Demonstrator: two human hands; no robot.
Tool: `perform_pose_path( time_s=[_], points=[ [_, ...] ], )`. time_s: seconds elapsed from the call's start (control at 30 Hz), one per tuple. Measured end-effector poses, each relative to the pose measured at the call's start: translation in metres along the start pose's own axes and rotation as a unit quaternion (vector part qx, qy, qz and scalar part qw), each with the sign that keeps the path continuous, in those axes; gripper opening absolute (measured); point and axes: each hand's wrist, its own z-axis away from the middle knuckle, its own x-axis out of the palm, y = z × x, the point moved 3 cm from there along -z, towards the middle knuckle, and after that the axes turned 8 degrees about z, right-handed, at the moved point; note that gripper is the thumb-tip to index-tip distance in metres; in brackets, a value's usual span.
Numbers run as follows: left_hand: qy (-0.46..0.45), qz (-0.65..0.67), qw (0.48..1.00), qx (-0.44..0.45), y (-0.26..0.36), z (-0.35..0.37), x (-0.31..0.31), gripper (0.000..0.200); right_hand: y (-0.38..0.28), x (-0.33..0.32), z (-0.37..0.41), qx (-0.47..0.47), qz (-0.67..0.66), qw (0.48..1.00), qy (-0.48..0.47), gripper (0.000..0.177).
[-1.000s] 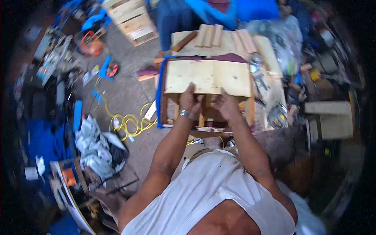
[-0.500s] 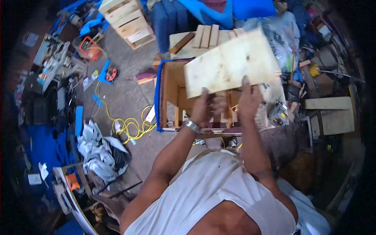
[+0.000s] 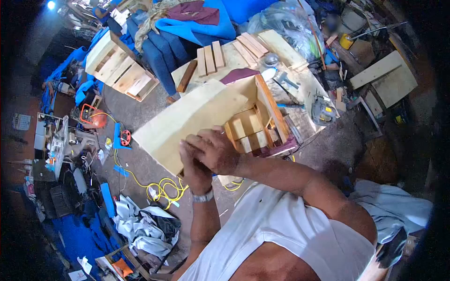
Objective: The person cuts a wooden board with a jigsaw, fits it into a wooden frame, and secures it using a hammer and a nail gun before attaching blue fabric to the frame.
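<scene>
Board (image 3: 173, 126) judged light, stiff; best gripped by opposite edges. Left hand (image 3: 196, 175), right hand (image 3: 218, 152) crossed at near edge, fingers bent, grip hidden.

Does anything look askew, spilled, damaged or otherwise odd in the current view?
The pale panel sits skewed across the wooden box, leaving its right side uncovered, though both hands are at the panel, so that may be mid-handling. Yellow cable lies in loose loops on the floor, a possible trip risk. No spill or breakage is evident.
</scene>
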Motion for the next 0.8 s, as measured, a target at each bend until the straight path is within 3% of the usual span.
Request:
perform_pose_path(
  time_s=[0.07,0.13,0.17,0.2,0.23,0.27,0.3,0.33,0.4,0.43,0.5,0.57,0.6,0.67,0.77,0.8],
  points=[
    [0.048,0.02,0.999,-0.01,-0.002,-0.002,-0.002,0.044,0.003,0.008,0.006,-0.004,-0.018,0.998,-0.065,0.041],
    [0.205,0.019,0.977,-0.051,-0.004,-0.004,0.004,0.045,0.008,-0.001,0.003,-0.01,-0.067,0.989,-0.129,0.031],
    [0.281,0.02,0.957,-0.07,-0.005,-0.006,0.003,0.045,0.018,-0.01,0.007,0.014,-0.069,0.992,-0.108,0.033],
    [0.27,0.018,0.961,-0.057,-0.008,-0.007,-0.014,0.047,0.027,-0.021,0.015,0.038,-0.073,0.992,-0.09,0.035],
    [0.3,0.016,0.953,-0.045,-0.012,-0.008,-0.018,0.048,0.049,-0.033,0.031,0.067,-0.035,0.997,-0.01,0.037],
    [0.33,0.018,0.943,-0.029,-0.017,-0.012,-0.019,0.049,0.074,-0.045,0.045,0.165,-0.004,0.985,0.043,0.04],
    [0.36,0.019,0.933,-0.016,-0.023,-0.012,-0.022,0.05,0.092,-0.062,0.055,0.265,0.145,0.953,0.02,0.04],
    [0.305,0.028,0.95,-0.063,-0.027,-0.009,-0.048,0.05,0.122,-0.069,0.07,0.292,0.163,0.942,0.042,0.042],
    [0.322,0.037,0.942,-0.09,-0.034,-0.012,-0.048,0.051,0.165,-0.061,0.111,0.455,-0.034,0.89,-0.012,0.046],
    [0.326,0.04,0.939,-0.103,-0.04,-0.018,-0.046,0.052,0.174,-0.059,0.117,0.473,-0.054,0.879,-0.035,0.047],
    [0.385,0.049,0.915,-0.112,-0.051,-0.023,-0.041,0.049,0.188,-0.051,0.126,0.502,-0.101,0.855,-0.08,0.049],
    [0.412,0.099,0.9,-0.097,-0.062,-0.026,-0.05,0.046,0.206,-0.033,0.146,0.501,-0.164,0.847,-0.062,0.048],
    [0.387,0.083,0.907,-0.143,-0.07,-0.018,-0.088,0.041,0.201,-0.033,0.145,0.507,-0.174,0.84,-0.083,0.048],
    [0.383,0.097,0.909,-0.131,-0.082,-0.017,-0.103,0.036,0.18,-0.048,0.124,0.481,-0.201,0.841,-0.144,0.051],
    [0.389,0.107,0.908,-0.112,-0.077,-0.017,-0.079,0.032,0.179,-0.055,0.129,0.379,-0.043,0.905,-0.186,0.059],
    [0.393,0.11,0.903,-0.132,-0.077,-0.016,-0.081,0.031,0.176,-0.062,0.122,0.386,-0.014,0.897,-0.217,0.065]
  ],
)
